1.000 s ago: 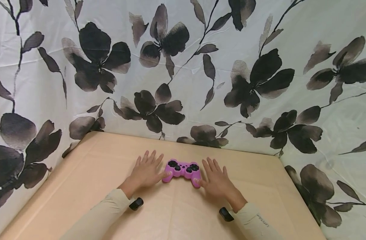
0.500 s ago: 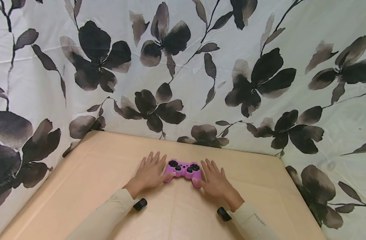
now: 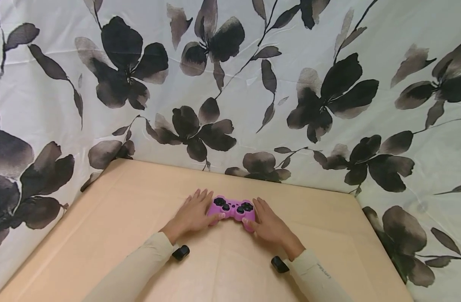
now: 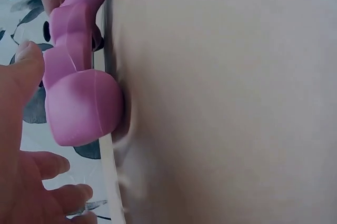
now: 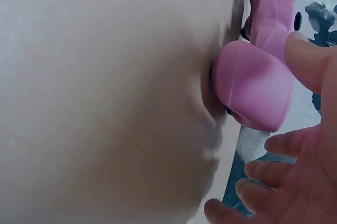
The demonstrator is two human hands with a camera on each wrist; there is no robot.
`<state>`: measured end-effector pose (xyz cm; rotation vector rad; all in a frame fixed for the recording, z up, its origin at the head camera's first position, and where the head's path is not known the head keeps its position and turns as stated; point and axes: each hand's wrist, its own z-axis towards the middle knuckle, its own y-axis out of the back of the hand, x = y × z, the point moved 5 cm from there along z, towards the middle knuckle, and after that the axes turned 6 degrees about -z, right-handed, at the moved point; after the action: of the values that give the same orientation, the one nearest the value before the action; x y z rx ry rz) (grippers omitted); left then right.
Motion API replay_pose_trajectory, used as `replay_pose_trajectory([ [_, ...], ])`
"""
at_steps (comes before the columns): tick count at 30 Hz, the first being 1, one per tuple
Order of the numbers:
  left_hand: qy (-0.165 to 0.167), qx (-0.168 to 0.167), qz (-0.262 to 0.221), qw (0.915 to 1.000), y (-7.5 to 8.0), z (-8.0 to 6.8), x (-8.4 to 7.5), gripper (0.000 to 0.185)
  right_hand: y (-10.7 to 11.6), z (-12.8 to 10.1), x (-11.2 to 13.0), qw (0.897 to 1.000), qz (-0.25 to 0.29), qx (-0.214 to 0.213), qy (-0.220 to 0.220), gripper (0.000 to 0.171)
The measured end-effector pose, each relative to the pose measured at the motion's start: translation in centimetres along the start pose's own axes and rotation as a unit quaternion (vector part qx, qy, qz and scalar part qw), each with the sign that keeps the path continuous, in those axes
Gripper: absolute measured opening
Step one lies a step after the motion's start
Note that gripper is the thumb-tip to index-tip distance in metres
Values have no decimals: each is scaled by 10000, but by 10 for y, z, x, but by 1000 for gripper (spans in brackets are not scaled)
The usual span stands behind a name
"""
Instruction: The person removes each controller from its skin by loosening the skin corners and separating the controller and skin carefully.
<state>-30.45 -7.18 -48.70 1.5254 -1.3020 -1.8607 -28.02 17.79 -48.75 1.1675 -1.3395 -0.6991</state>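
A pink game controller (image 3: 232,213) with black sticks and pads lies on the table between both hands. My left hand (image 3: 192,214) is at its left grip, thumb laid over the top and the other fingers stretched out beside it. On the other side, my right hand (image 3: 271,226) mirrors this, its thumb over the right grip. In the left wrist view the rounded end of the controller (image 4: 84,108) shows between thumb and spread fingers. The right wrist view has the opposite end of the controller (image 5: 253,84) under the thumb, with the other fingers apart from it.
The tan table (image 3: 140,184) reaches back to a white cloth (image 3: 253,100) printed with dark flowers, which also hangs along both sides. A black wrist device (image 3: 181,253) sits by the left cuff and another black device (image 3: 280,264) by the right.
My left hand has moved right, closer in against the controller, its thumb further over the left grip. My right hand has drawn in slightly. The head view has tilted down a little.
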Motion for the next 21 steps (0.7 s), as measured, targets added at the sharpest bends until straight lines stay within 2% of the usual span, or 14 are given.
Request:
replay_pose_trajectory([
  [3, -96, 68, -349, 9993, -1, 3, -5, 97, 0, 1, -2, 9987, 498, -54, -22, 91],
  [8, -76, 173, -1037, 9944, -2, 3, -8, 96, -2, 3, -1, 9911, 1316, -166, -136, 87],
  [12, -155, 92, -1602, 9869, -2, 5, -10, 95, 0, 4, 1, 9881, 1452, -375, -343, 82],
  [18, 54, -234, -2118, 9770, -3, 9, -6, 84, -1, 4, 2, 9818, 1767, -593, -360, 76],
  [21, 87, -358, -2463, 9685, -4, 10, -3, 77, -3, 6, 3, 9765, 2011, -679, -383, 75],
])
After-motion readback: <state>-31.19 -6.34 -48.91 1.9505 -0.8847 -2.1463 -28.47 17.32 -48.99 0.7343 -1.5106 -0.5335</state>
